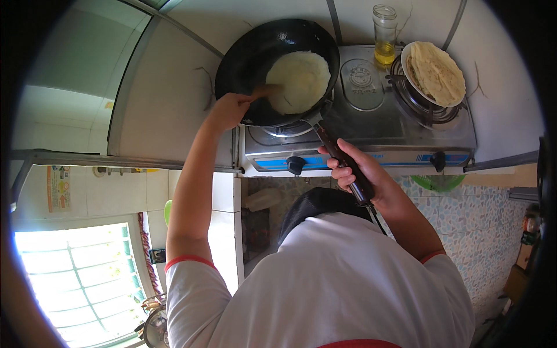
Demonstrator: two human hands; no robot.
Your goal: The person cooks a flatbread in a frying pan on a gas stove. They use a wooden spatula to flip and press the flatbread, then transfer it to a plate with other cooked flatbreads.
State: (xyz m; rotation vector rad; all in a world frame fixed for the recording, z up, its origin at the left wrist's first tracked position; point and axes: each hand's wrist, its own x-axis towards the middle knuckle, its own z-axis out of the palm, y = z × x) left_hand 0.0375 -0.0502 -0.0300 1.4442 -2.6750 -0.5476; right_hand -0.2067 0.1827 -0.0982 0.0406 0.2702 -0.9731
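My left hand (229, 111) grips a wooden spatula (264, 90) over the left side of a black wok (243, 65). The spatula's blade meets the left edge of a round, pale flatbread (302, 80) lying flat in the wok. Whether the blade is under the flatbread or on top of it, I cannot tell. My right hand (361, 167) is wrapped around the wok's dark handle (337, 150), which slants down towards my body. Under the wok, the left burner (289, 129) shows only in part.
On the right burner (428, 115) a white plate (407, 65) holds stacked flatbreads (437, 74). A glass jar (384, 37) with yellow oil stands at the stove's back. Two black knobs, left (296, 165) and right (437, 161), line the gas stove's front (404, 157). Tiled walls (287, 8) close it in.
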